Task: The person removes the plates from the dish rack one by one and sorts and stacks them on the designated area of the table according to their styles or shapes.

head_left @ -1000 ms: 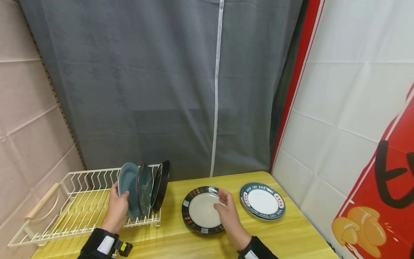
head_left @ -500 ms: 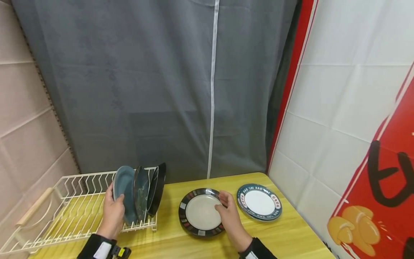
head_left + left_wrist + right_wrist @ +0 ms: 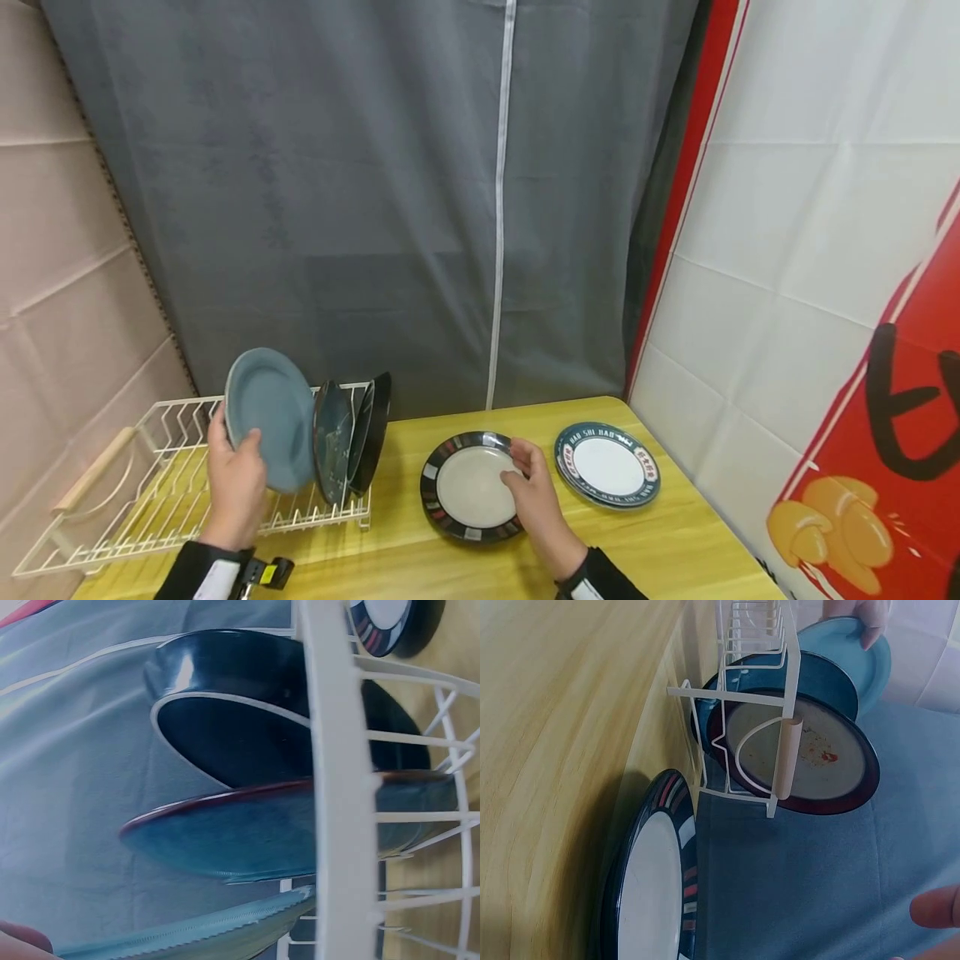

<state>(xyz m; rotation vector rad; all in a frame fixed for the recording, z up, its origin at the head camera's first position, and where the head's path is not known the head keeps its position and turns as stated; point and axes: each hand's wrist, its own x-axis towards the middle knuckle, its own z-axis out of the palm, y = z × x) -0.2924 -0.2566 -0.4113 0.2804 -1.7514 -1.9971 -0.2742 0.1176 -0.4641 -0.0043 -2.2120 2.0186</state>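
Note:
My left hand [image 3: 236, 483] pinches a blue plate [image 3: 272, 421] at its left edge, thumb on the front face. The plate is tilted up at the white dish rack [image 3: 187, 500]; in the left wrist view its lower edge is close to the rack wires. Right of it, a dark teal plate [image 3: 333, 442] and a black-rimmed plate [image 3: 371, 433] stand upright in the rack. My right hand [image 3: 540, 500] hovers at the right edge of a cream plate with a dark patterned rim [image 3: 474, 487], thumb and fingers apart, holding nothing. In the right wrist view a fingertip [image 3: 936, 907] shows away from that plate.
A white plate with a lettered blue-green rim [image 3: 608, 465] lies on the wooden table [image 3: 420, 575] at the right, apparently stacked on another. The rack's wooden handle [image 3: 96, 468] is at its left end. A grey curtain [image 3: 375, 208] hangs behind.
My left hand has lifted the blue plate up and leftward, away from the teal plate, and turned its face more toward the head camera. The right hand has barely moved.

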